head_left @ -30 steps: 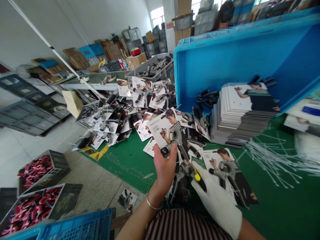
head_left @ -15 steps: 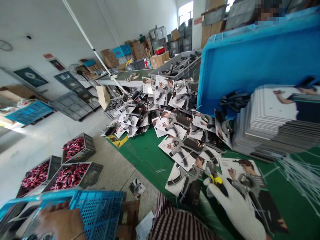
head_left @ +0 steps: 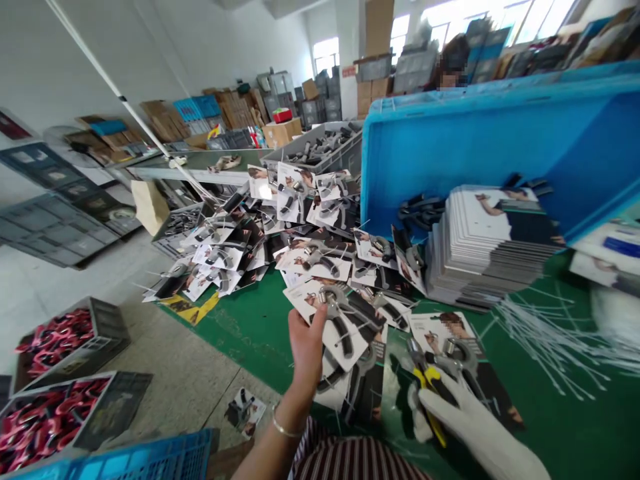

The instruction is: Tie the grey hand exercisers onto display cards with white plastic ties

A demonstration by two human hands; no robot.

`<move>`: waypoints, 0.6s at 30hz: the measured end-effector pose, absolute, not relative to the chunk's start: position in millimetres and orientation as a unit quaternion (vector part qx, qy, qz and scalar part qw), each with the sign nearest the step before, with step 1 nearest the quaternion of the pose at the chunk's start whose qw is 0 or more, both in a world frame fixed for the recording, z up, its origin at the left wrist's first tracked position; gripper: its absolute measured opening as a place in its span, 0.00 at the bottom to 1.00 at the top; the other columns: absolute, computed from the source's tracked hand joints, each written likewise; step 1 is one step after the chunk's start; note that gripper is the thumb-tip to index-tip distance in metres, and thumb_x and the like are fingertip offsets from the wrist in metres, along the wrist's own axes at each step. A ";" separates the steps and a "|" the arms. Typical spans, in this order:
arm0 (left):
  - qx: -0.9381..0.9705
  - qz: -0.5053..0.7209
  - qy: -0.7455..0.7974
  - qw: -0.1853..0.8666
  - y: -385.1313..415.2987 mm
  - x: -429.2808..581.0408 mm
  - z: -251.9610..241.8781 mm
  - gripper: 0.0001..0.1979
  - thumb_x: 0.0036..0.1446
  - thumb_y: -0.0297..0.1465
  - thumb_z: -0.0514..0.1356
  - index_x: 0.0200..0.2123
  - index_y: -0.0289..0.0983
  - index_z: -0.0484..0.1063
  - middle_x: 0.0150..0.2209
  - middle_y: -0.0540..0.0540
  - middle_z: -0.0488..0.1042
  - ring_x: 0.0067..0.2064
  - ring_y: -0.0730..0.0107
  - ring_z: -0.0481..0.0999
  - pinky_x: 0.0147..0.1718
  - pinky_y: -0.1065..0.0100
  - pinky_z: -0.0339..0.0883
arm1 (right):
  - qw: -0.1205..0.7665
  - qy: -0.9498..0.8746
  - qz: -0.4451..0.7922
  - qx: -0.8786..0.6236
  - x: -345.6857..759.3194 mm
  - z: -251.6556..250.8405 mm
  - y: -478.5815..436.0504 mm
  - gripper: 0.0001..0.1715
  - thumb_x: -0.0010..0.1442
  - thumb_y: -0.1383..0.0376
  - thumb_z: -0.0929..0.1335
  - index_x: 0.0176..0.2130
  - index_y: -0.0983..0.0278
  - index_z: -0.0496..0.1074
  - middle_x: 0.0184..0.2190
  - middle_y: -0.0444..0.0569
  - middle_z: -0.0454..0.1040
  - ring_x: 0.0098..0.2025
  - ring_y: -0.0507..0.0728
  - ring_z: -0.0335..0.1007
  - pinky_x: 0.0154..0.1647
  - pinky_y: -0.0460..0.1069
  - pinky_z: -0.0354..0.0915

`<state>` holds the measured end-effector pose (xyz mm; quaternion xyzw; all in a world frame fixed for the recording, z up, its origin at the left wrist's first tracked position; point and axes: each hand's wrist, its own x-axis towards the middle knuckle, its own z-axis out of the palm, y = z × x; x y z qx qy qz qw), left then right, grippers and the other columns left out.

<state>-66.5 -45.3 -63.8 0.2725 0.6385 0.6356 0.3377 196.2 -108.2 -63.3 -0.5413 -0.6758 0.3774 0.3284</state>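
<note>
My bare left hand [head_left: 306,343] pinches the left edge of a printed card [head_left: 299,293] with a grey spring hand grip [head_left: 340,327] fixed to it, thumb on top. Under that card lies another carded hand grip [head_left: 367,377]. My right hand [head_left: 463,403], in a white glove, is closed around yellow-handled cutting pliers [head_left: 429,380], their jaws pointing away from me. Beside and partly beneath the right hand another card with a grey hand grip [head_left: 463,353] lies flat on the green table [head_left: 250,333].
A heap of carded hand grips [head_left: 225,250] covers the table's far left. At right stand a stack of cards [head_left: 480,253] and a tipped blue crate [head_left: 450,147], with white cable ties [head_left: 555,340] in front. Grey bins of red-and-black parts [head_left: 55,340] and a blue basket [head_left: 150,460] are at lower left.
My left hand has come from above the blue basket to the table and taken hold of a carded hand grip. The view has swung right. My right hand still holds the pliers.
</note>
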 end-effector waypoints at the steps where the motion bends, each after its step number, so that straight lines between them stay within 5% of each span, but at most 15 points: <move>1: 0.303 0.635 0.638 0.313 -51.5 -69.5 -53.8 0.19 0.54 0.38 0.68 0.45 0.36 0.69 0.46 0.43 0.78 0.47 0.63 0.78 0.49 0.62 0.69 | 0.300 -0.691 0.358 -0.551 201.4 -60.9 -101.4 0.21 0.65 0.53 0.65 0.53 0.58 0.74 0.43 0.53 0.81 0.47 0.67 0.78 0.48 0.63 0.73; 5: 0.411 0.587 0.633 0.294 -52.1 -74.6 -22.5 0.18 0.55 0.39 0.67 0.46 0.37 0.70 0.46 0.42 0.78 0.47 0.59 0.78 0.48 0.60 0.70 | 0.165 -0.812 0.179 -0.530 212.3 -33.5 -64.2 0.31 0.66 0.59 0.63 0.66 0.58 0.60 0.56 0.56 0.74 0.54 0.68 0.72 0.53 0.63 0.69; 10: 0.443 0.541 0.592 0.401 -19.3 -58.4 -15.2 0.19 0.55 0.41 0.66 0.45 0.35 0.74 0.46 0.39 0.80 0.47 0.55 0.79 0.47 0.58 0.70 | 0.047 -0.900 -0.063 -0.429 208.1 7.1 -24.9 0.43 0.57 0.69 0.67 0.69 0.64 0.55 0.47 0.59 0.75 0.44 0.70 0.70 0.42 0.61 0.65; 18: 0.470 0.522 0.546 0.457 -7.7 -34.2 -18.7 0.20 0.56 0.41 0.66 0.48 0.35 0.73 0.50 0.37 0.79 0.50 0.54 0.79 0.50 0.55 0.69 | 0.036 -0.895 -0.116 -0.429 206.1 8.3 -17.2 0.38 0.59 0.71 0.65 0.67 0.71 0.57 0.47 0.63 0.74 0.45 0.70 0.68 0.43 0.60 0.61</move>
